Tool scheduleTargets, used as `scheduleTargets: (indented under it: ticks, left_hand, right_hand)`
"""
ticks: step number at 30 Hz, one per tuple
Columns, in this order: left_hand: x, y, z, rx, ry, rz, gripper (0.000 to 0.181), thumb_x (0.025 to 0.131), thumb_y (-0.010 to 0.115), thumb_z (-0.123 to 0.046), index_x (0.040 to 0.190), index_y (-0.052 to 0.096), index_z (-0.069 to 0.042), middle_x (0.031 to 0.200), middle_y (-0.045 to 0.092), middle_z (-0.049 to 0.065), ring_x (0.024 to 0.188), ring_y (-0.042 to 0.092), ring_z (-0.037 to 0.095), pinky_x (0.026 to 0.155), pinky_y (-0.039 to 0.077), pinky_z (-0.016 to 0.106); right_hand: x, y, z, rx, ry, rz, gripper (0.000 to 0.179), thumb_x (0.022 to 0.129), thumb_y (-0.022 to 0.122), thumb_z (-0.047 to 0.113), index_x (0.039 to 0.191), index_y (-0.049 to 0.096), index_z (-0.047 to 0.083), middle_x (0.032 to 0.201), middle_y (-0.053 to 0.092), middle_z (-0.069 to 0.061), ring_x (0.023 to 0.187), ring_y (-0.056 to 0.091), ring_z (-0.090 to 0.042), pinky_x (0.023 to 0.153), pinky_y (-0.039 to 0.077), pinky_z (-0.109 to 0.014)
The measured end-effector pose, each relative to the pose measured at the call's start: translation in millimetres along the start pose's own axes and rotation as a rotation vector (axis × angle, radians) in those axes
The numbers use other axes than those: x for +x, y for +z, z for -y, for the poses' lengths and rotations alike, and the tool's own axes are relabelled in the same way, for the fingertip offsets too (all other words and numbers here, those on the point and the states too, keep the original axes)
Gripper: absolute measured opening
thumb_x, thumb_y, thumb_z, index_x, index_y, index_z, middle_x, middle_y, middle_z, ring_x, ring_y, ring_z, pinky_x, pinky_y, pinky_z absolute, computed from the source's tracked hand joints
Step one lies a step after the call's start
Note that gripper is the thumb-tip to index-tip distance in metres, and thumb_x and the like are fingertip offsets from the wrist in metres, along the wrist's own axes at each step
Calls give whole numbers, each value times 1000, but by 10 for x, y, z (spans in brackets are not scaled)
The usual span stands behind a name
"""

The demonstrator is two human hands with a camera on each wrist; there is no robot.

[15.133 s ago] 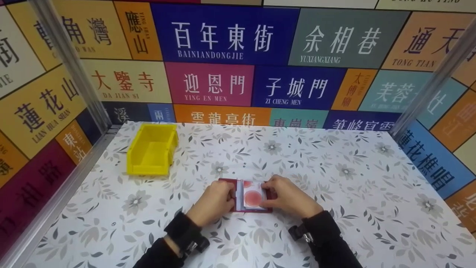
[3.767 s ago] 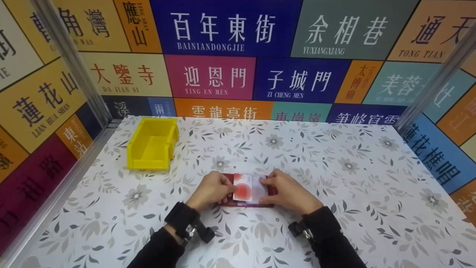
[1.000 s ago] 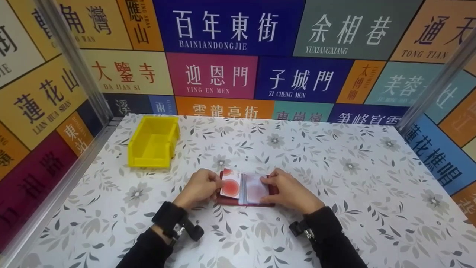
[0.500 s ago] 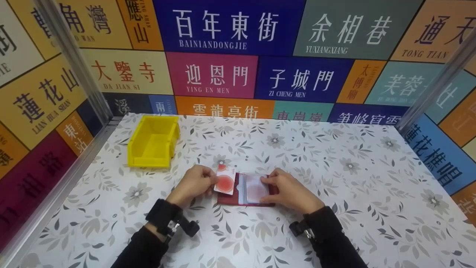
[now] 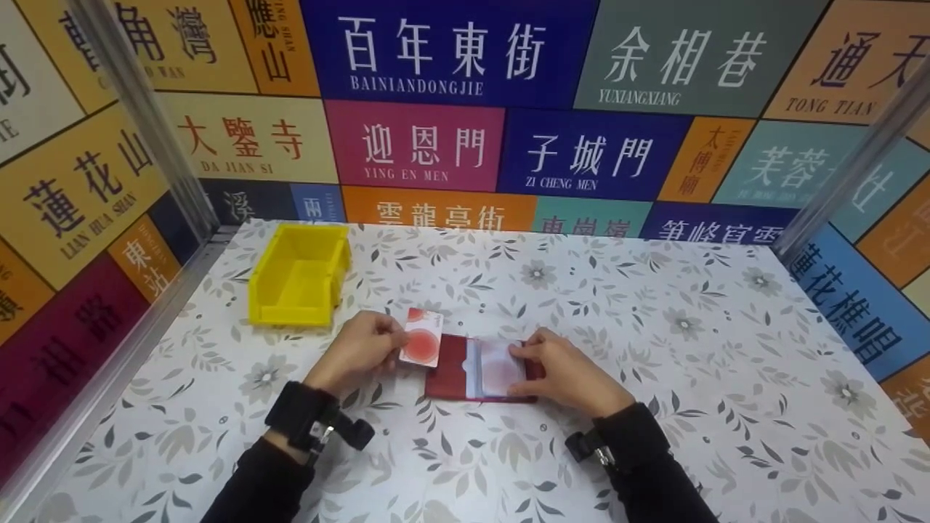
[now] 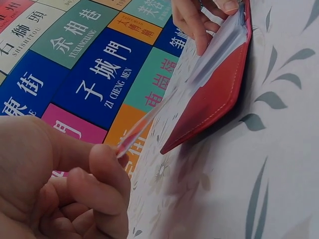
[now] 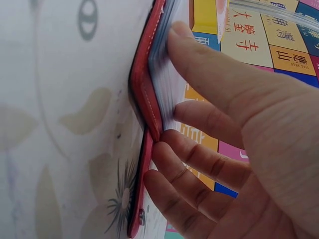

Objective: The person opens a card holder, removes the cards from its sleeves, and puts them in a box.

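Note:
My left hand (image 5: pixel 360 349) pinches a white card with red circles (image 5: pixel 421 338) between thumb and fingers, just above the table and left of the card holder. In the left wrist view that card (image 6: pixel 142 127) appears nearly edge-on. A dark red card holder (image 5: pixel 447 374) lies open on the table, its clear plastic sleeves (image 5: pixel 498 369) spread on the right side. My right hand (image 5: pixel 574 374) grips the holder's right side, thumb and fingertips on the sleeves. The right wrist view has the stitched red cover (image 7: pixel 142 64) and the stacked sleeve edges beside the thumb.
A yellow plastic bin (image 5: pixel 298 280) stands at the back left of the table (image 5: pixel 617 465), which has a floral cover. Panels with large characters wall in the back and both sides. Metal posts rise at the rear corners.
The card, earlier over the sleeves, has come left off the holder in my left hand and is raised slightly toward the bin. My right hand has stayed on the holder.

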State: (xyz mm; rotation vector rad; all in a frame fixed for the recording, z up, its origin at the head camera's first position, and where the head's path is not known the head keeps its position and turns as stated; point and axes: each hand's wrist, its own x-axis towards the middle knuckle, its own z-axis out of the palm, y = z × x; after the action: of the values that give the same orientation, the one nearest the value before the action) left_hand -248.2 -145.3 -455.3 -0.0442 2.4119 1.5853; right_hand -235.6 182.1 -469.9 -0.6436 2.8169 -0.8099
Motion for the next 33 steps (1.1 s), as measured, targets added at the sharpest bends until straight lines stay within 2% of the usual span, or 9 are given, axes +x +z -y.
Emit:
scheduleTargets:
  ticks: [4,8,11,15,18,26,33]
  left_hand:
    - [10,-96,-9,80,-1,8,16,103,65,-14,91,71,-7,67,60,1,61,53,15,59,42,26]
    - [11,-203,-43,118,-42,14,18,105,64,-20,93,71,-9,70,62,2,63,54,17,60,44,29]
    - [10,-267,-60,83,-66,14,16,106,64,-19,96,71,-8,73,62,3,66,55,19,62,47,31]
    - [9,-331,-61,48,-68,2,14,105,63,-16,99,70,-6,76,62,3,70,57,19,69,52,32]
    - [8,-380,-64,47,-79,-9,13,105,63,-16,100,70,-6,79,62,3,72,58,19,71,52,31]
    - [-1,-519,-81,80,-102,-30,14,106,63,-17,106,70,-5,82,63,4,74,59,20,70,51,28]
    - [5,-627,-87,62,-104,-44,15,106,64,-17,110,71,-4,84,65,6,73,58,18,68,50,27]
  right_hand:
    - [9,9,4,-1,2,0,73,83,93,34,143,65,3,115,63,-7,97,52,-16,87,47,-34]
    - [14,20,5,6,14,5,73,83,93,34,143,65,4,115,62,-6,97,52,-16,87,46,-33]
    - [11,17,6,14,19,9,73,84,93,33,144,64,3,115,61,-6,97,51,-17,85,45,-31]
    - [5,-3,2,20,13,9,72,85,93,32,143,64,1,116,61,-7,97,50,-17,85,44,-31]
    - [4,-13,-2,20,7,9,73,85,92,32,143,64,1,116,61,-8,97,51,-17,85,44,-31]
    - [13,-8,-4,15,6,11,72,84,93,32,143,64,1,115,61,-7,97,50,-17,86,44,-32]
    - [16,-6,-8,12,6,12,72,84,92,32,143,64,1,115,61,-8,97,50,-17,86,44,-32]
